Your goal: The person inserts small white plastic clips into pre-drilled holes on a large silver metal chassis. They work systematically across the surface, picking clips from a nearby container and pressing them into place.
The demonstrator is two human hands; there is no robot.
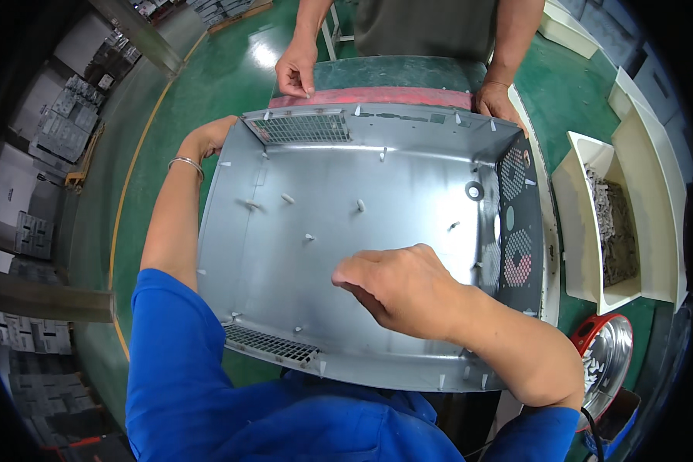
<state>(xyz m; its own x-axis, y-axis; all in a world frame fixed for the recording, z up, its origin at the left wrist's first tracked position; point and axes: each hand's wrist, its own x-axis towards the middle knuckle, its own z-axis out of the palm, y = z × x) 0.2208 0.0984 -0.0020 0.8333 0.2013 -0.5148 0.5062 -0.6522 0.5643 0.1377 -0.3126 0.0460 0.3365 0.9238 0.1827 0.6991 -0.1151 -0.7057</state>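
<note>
A large grey sheet-metal case (pixel 285 254), open at the top, lies in front of me. Small white tapered plugs (pixel 360 205) stick out of holes in its floor, walls and rim. My left hand (pixel 212 137) grips the case's far left corner, its fingertips partly hidden. Over the case floor hovers my right hand (pixel 408 289), fingers curled and pressed together; whatever they hold, if anything, is hidden. Across the case, a co-worker's hand (pixel 299 71) pinches something tiny above the far rim. The co-worker's other hand (pixel 500 104) rests at the far right corner.
Beneath the case is a table (pixel 408 73) with a red strip along its far part. To the right stand cream bins (pixel 581 231), one filled with small grey parts. A red-rimmed metal bowl (pixel 614 350) at lower right holds white plugs. A pillar (pixel 46 296) rises at left.
</note>
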